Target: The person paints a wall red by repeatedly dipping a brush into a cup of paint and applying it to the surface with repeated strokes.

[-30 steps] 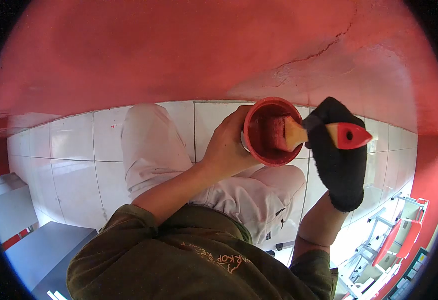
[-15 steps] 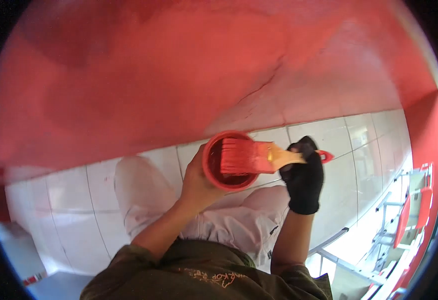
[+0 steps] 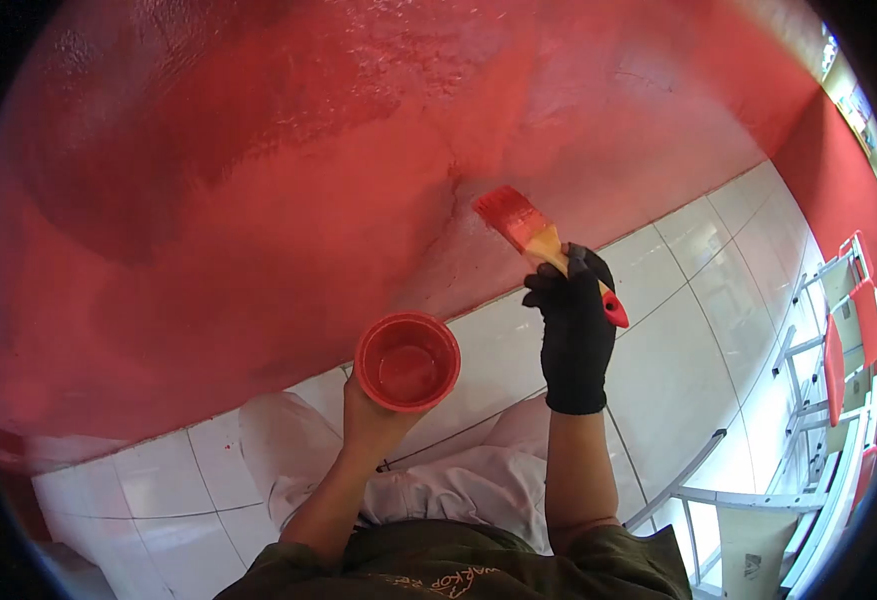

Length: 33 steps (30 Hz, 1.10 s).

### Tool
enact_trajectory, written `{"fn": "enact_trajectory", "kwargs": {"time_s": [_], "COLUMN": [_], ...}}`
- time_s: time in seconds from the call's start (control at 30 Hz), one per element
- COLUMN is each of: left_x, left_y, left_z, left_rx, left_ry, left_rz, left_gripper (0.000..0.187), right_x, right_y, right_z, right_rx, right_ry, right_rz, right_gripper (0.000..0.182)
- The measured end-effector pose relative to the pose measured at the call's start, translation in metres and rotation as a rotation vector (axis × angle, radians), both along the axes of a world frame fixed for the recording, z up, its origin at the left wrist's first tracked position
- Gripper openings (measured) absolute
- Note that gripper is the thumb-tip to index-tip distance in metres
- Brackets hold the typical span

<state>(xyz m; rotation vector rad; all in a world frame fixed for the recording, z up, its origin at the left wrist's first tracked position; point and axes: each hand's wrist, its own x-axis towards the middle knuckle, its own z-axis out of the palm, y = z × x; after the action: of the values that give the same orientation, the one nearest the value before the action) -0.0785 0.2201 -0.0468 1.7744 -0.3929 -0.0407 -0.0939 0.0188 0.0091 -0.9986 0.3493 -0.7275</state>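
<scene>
My bare left hand [image 3: 371, 418] is wrapped round a red cup [image 3: 408, 362] with red paint at its bottom, held below the wall. My right hand [image 3: 577, 320], in a black glove, is closed on the handle of a paintbrush [image 3: 547, 244] with a pale yellow ferrule part and a red handle end. Red paint coats the bristles, which point up and left in front of the red wall [image 3: 259, 220]. Whether the bristles touch the wall I cannot tell. A dark crack runs down the wall just left of the brush.
White floor tiles [image 3: 659, 375] meet the foot of the wall. My legs in light trousers [image 3: 459, 490] are below the cup. At the right stand metal frames [image 3: 749, 498] with red panels [image 3: 834, 370], near another red wall section [image 3: 839, 170].
The brush has left the cup and moved up and right toward the wall, its bristles now tilted upward. My left hand and the cup sit lower and further left in view.
</scene>
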Motion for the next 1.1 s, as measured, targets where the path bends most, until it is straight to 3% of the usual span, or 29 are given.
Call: {"fn": "enact_trajectory", "kwargs": {"time_s": [0.17, 0.4, 0.5, 0.63, 0.7, 0.83, 1.0, 1.1], "left_x": [-0.001, -0.004, -0.006, -0.007, -0.007, -0.007, -0.01, -0.012], "left_y": [-0.003, 0.0, 0.0, 0.002, 0.004, 0.007, 0.0, 0.001], "left_z": [0.003, 0.003, 0.007, 0.008, 0.009, 0.007, 0.005, 0.006], "left_rx": [-0.034, -0.049, -0.049, -0.024, -0.011, 0.014, -0.053, -0.038], "left_ry": [-0.028, 0.025, 0.044, 0.025, 0.025, 0.039, 0.053, 0.045], "left_rz": [0.019, -0.009, -0.03, -0.018, -0.013, -0.018, -0.003, -0.002], "left_gripper": [0.07, 0.066, 0.067, 0.068, 0.069, 0.07, 0.07, 0.07], "right_x": [0.027, 0.048, 0.049, 0.05, 0.036, 0.028, 0.053, 0.051], "right_y": [0.003, 0.002, 0.006, 0.023, 0.029, 0.023, 0.01, 0.008], "right_z": [0.016, 0.09, 0.069, -0.022, -0.038, -0.033, 0.035, 0.045], "right_rx": [-0.12, -0.243, -0.122, -0.111, -0.006, -0.034, -0.177, -0.222], "right_ry": [-0.083, -0.344, -0.432, -0.248, -0.227, -0.127, -0.265, -0.354], "right_rz": [-0.017, -0.121, -0.084, -0.071, -0.075, -0.191, -0.127, -0.174], "right_gripper": [0.031, 0.03, 0.031, 0.029, 0.028, 0.027, 0.022, 0.022]}}
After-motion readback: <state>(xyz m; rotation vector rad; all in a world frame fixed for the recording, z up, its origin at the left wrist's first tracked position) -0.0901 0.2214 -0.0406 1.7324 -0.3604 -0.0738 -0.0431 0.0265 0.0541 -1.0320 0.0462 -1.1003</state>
